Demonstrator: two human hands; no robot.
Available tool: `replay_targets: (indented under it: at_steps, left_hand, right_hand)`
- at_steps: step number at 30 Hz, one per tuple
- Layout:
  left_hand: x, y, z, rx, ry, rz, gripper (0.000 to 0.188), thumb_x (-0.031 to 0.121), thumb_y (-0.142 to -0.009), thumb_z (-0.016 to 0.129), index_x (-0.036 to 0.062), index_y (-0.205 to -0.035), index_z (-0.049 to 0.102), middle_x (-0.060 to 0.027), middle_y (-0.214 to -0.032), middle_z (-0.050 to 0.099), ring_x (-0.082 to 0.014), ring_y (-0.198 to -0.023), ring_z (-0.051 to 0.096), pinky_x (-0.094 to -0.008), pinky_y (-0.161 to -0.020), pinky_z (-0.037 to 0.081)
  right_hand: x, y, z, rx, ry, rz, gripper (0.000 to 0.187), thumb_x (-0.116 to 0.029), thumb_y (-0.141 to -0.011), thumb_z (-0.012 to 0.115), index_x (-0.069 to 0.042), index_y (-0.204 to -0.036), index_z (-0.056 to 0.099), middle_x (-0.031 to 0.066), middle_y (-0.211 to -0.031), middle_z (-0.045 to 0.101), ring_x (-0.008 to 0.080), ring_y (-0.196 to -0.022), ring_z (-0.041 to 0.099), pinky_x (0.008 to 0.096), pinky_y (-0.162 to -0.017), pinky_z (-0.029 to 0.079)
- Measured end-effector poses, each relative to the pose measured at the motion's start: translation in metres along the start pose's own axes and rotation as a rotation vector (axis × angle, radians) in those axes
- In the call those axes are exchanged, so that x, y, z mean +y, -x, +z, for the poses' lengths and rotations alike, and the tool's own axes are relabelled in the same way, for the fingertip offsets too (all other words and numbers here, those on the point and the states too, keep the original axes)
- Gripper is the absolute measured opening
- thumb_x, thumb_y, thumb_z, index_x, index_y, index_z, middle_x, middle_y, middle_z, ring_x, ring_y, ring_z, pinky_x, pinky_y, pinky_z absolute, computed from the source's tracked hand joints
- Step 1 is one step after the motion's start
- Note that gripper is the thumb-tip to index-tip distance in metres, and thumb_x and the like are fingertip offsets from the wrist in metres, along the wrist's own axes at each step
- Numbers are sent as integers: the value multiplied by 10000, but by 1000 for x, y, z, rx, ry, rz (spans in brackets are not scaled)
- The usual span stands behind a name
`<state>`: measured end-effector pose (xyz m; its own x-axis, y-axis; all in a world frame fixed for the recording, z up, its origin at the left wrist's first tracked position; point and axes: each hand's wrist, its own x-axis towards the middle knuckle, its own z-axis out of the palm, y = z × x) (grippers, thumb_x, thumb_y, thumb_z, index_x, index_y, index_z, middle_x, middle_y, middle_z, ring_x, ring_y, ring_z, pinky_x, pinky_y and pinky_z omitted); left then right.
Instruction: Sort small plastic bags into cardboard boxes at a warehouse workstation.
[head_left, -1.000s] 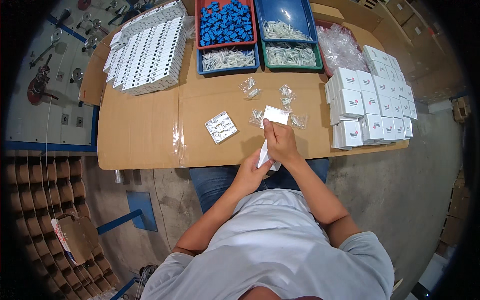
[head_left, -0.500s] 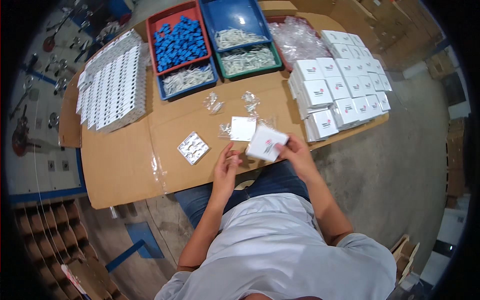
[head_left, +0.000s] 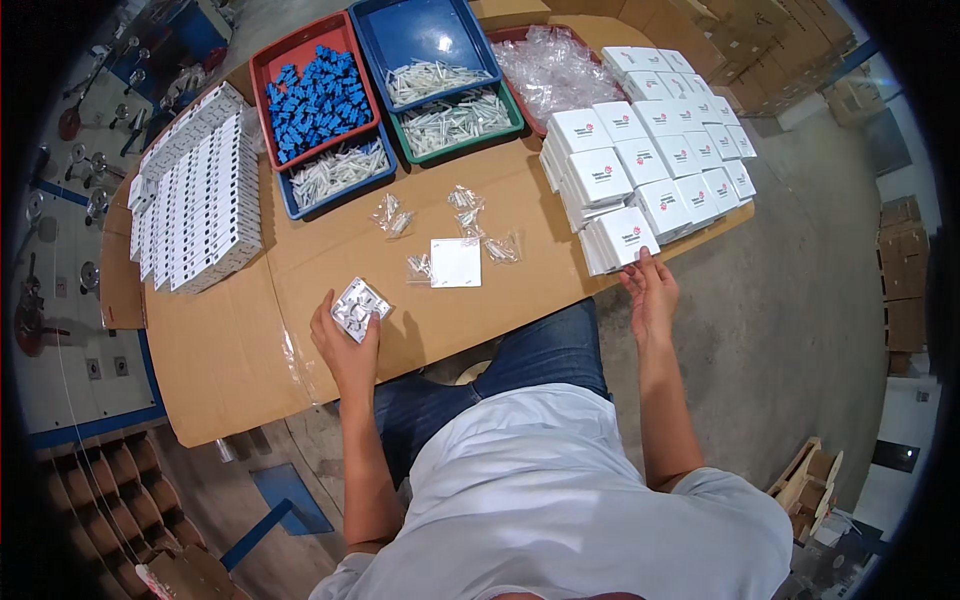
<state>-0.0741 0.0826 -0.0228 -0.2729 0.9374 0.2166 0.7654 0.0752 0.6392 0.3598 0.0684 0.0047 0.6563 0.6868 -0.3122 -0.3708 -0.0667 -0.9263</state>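
Near the table's front edge, my left hand [head_left: 347, 343] is closed around the sides of a white square switch-box-like piece [head_left: 361, 308], its hollow, detailed side facing up. My right hand [head_left: 653, 292] is out at the right, fingertips at the near corner of the front stack of white square packets [head_left: 618, 240]. Its fingers are extended and somewhat apart. Between my hands a plain white square plate [head_left: 456, 263] lies flat on the cardboard. Small clear bags of screws and plugs [head_left: 503, 247] lie around it, with another bag [head_left: 392, 216] farther back.
Rows of stacked white boxes [head_left: 200, 205] stand at the left. Across the back are a red tray [head_left: 262, 72] of blue parts, blue [head_left: 360, 22] and green [head_left: 520, 122] trays of pale plugs, and a tray of clear bags [head_left: 555, 75]. More packet stacks [head_left: 690, 150] fill the right side.
My right hand has carried a white packet rightward to the front stack. My left hand has moved left and taken hold of the white square piece. The view has shifted slightly.
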Motion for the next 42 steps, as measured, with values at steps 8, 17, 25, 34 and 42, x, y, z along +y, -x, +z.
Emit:
replay_targets:
  at_steps: [8,17,25,34,42]
  left_hand:
    - [-45,15,1,-103,-98,-9,1000,244,-687,897,-1,-1506,378,-244,-1441,471,-417,-1315,443,-494,-1120,342]
    - [-45,20,5,-16,165,-31,893,185,-690,904,-7,-1448,474,-175,-1298,462,-336,-1234,510,-443,-1062,422]
    - [-29,34,-2,-97,1041,-172,892,-13,-810,745,39,-1570,280,-143,-1391,467,-243,-1275,512,-340,-1065,440]
    - [1,41,-9,-293,1726,-657,678,437,-948,415,104,-1537,381,-211,-1439,529,-338,-1308,546,-490,-1078,463]
    - [52,29,19,-680,1822,-650,641,461,-978,362,148,-1535,398,-115,-1356,603,-261,-1214,609,-482,-980,527]
  right_hand:
    - [18,-3,-2,44,28,-22,242,-202,-937,758,-27,-984,596,82,-868,664,150,-758,665,270,-645,568]
    - [72,31,28,-292,555,-462,181,-187,-952,722,-36,-886,646,33,-769,619,170,-698,604,295,-658,496]
    - [108,42,145,-961,879,-1093,239,-142,-809,782,-48,-1007,689,79,-1049,696,313,-1034,628,425,-925,476]
    - [76,50,136,-813,775,-1203,166,-90,-904,707,-23,-1053,678,107,-1004,694,274,-950,650,369,-879,493]
    - [60,91,141,-952,276,-192,183,-128,-1044,594,15,-1140,657,1,-976,652,59,-909,575,218,-809,472]
